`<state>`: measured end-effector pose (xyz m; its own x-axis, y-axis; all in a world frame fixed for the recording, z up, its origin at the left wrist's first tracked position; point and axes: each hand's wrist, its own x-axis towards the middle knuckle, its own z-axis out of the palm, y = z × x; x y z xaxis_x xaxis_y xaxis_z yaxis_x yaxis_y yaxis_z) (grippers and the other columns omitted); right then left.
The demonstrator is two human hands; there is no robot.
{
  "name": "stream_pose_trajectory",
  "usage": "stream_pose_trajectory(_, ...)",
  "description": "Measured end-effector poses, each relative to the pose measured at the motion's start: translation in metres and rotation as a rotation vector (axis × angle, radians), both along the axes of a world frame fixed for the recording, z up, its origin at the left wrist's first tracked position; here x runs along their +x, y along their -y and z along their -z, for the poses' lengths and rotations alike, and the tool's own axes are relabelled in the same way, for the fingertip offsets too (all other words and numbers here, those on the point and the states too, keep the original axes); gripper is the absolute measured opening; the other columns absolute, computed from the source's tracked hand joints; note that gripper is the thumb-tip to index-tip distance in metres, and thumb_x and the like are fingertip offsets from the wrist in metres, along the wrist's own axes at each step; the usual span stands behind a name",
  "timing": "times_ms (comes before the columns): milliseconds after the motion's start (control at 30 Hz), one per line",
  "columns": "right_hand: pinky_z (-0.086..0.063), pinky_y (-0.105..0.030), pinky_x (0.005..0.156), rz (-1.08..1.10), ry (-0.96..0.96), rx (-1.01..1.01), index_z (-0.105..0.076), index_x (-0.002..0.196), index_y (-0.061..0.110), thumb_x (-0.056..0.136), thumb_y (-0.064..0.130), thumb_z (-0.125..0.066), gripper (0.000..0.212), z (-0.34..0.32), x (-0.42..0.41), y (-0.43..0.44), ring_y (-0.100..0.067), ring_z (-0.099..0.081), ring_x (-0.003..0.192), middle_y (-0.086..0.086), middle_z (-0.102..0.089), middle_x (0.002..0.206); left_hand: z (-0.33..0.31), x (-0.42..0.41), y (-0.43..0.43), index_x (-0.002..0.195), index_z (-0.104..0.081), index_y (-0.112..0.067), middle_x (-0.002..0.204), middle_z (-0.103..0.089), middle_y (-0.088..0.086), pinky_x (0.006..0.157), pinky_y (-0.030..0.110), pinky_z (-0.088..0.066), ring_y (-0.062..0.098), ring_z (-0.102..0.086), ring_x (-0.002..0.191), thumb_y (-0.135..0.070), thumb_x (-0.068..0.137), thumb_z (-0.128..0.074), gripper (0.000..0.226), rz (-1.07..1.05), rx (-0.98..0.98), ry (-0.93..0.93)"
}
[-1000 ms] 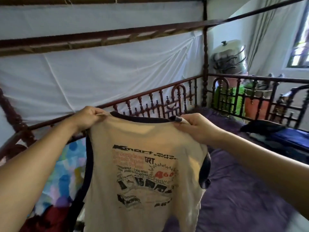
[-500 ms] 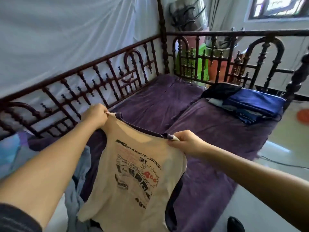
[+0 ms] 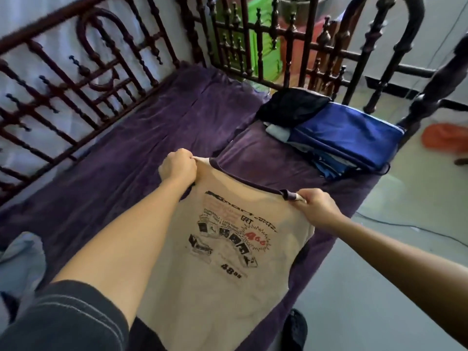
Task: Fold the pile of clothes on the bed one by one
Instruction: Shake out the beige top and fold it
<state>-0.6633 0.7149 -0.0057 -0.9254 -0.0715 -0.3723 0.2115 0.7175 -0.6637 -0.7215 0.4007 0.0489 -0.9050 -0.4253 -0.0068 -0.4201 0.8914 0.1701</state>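
purple bed cover, spread flat inside a dark carved bed rail running across the upper left and top of frame.
item 1: cream t-shirt, dark collar trim, black-and-red print, centre of frame; held up by its 2 shoulders over the cover, body hanging toward the lower edge.
left hand: fingers curled tight, pinching 1 shoulder point.
right hand: likewise closed, gripping the other shoulder beside the collar.
item 2: folded stack, blue piece on top, black garment at its far end; upper right.
item 3: pale unfolded cloth, lower left edge.
handling note (judgement): step in hand appears to be laying the t-shirt down for folding. keep both shoulders level and taut, lower it onto bare cover at centre, apart from the stack, hem landing first, then smooth wrinkles before turning the sleeves in.
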Motion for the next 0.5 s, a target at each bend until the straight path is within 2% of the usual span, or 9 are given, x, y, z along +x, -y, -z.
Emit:
stream_pose_trajectory(100,-0.046,-0.036,0.062,0.077,-0.013,0.121,-0.064,0.074,0.027,0.093,0.04,-0.054,0.025,0.021,-0.043,-0.038,-0.02,-0.058,0.074,0.004,-0.064,0.077,0.022,-0.045,-0.047,0.107,-0.07,-0.021,0.11,-0.067,0.014,0.078,0.037,-0.047,0.035,-0.06,0.102,-0.018,0.092,-0.047,0.028,0.002,0.211,-0.046)
stream_pose_trajectory(200,-0.046,-0.036,0.064,0.154,0.001,0.202,-0.066,0.08,0.025,0.094,0.042,-0.049,0.028,0.041,-0.082,-0.067,-0.026,-0.059,0.079,0.001,-0.065,0.081,0.038,-0.083,-0.084,0.102,-0.073,-0.019,0.108,-0.068,0.014,0.078,0.033,-0.045,0.034,-0.058,0.105,-0.013,0.091,-0.048,0.028,0.026,0.355,-0.072)
stream_pose_trajectory(267,-0.049,-0.038,0.07,0.195,0.021,0.217,-0.065,0.079,0.024,0.094,0.042,-0.048,0.029,0.054,-0.105,-0.083,-0.029,-0.059,0.081,-0.002,-0.065,0.082,0.05,-0.107,-0.101,0.102,-0.074,-0.019,0.108,-0.069,0.012,0.078,0.029,-0.043,0.032,-0.058,0.106,-0.012,0.091,-0.048,0.028,0.05,0.423,-0.077)
stream_pose_trajectory(367,-0.052,-0.04,0.075,0.231,0.06,0.229,-0.063,0.075,0.022,0.093,0.041,-0.048,0.031,0.076,-0.135,-0.099,-0.03,-0.06,0.082,-0.003,-0.066,0.08,0.075,-0.144,-0.121,0.105,-0.073,-0.02,0.112,-0.069,0.009,0.09,0.031,-0.044,0.029,-0.056,0.112,-0.011,0.091,-0.048,0.03,0.067,0.499,-0.055)
stream_pose_trajectory(500,-0.052,-0.04,0.075,0.242,0.095,0.288,-0.062,0.075,0.02,0.094,0.04,-0.048,0.031,0.112,-0.165,-0.117,-0.029,-0.061,0.081,-0.002,-0.067,0.08,0.117,-0.196,-0.144,0.11,-0.071,-0.017,0.12,-0.066,0.006,0.097,0.027,-0.039,0.026,-0.053,0.119,-0.013,0.093,-0.048,0.028,0.056,0.57,-0.01)
